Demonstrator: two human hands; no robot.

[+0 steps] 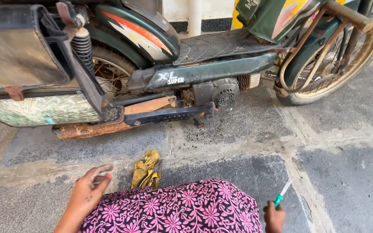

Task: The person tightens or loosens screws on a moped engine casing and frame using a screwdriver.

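Note:
My left hand (pixel 87 192) hovers low over the stone floor, fingers loosely apart and holding nothing, a little left of a crumpled yellow cloth (pixel 146 170) with a dark tool lying on it. My right hand (pixel 274 217) sits at the bottom edge, closed around a screwdriver (pixel 280 196) with a green handle, its tip pointing up and to the right. A pink and black flowered garment (pixel 178 207) covers my knees between the two hands. A dark green moped (pixel 186 64) stands sideways in front of me.
The moped's rusty exhaust (pixel 91 128) and black footrest bar (pixel 165 115) run low near the floor. A side box (pixel 26 69) hangs at the rear left; the front wheel (pixel 337 60) is at the right. Grey stone slabs (pixel 346 172) with pale joints cover the ground.

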